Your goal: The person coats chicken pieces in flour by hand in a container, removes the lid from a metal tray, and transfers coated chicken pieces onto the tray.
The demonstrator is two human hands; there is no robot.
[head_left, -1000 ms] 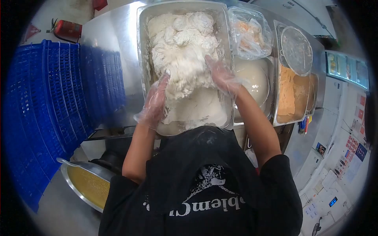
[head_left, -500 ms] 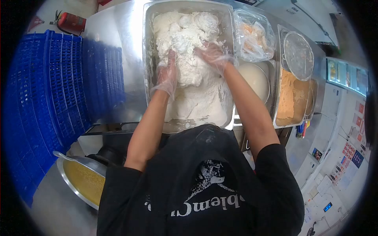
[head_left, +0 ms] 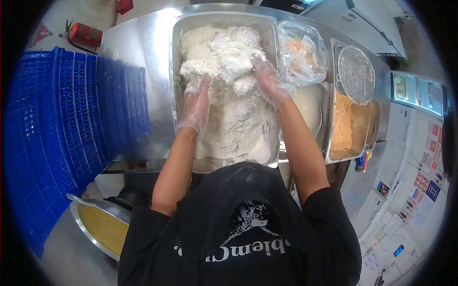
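A deep metal tray (head_left: 176,28) holds loose white flour (head_left: 241,126) and a heap of thickly flour-coated pieces (head_left: 234,59); what lies under the coating cannot be made out. My left hand (head_left: 196,102), in a clear plastic glove, is at the heap's left side, thumb apart and fingertips partly hidden by flour. On the other side, my right hand (head_left: 270,83), gloved likewise, rests against the heap near the tray's right wall with its fingers stretched forward. Neither hand is closed round a piece.
Right of the tray are a clear bag (head_left: 301,55) with orange-and-white contents, a container of pale liquid (head_left: 307,109), and an orange powder tray (head_left: 341,126) under a round strainer (head_left: 356,74). Blue crates (head_left: 78,114) stand left; a bowl of yellow liquid (head_left: 102,226) sits lower left.
The coated heap has shifted toward the tray's far end, baring loose flour between my hands. My right hand has moved outward to the right. The whole view has tilted slightly.
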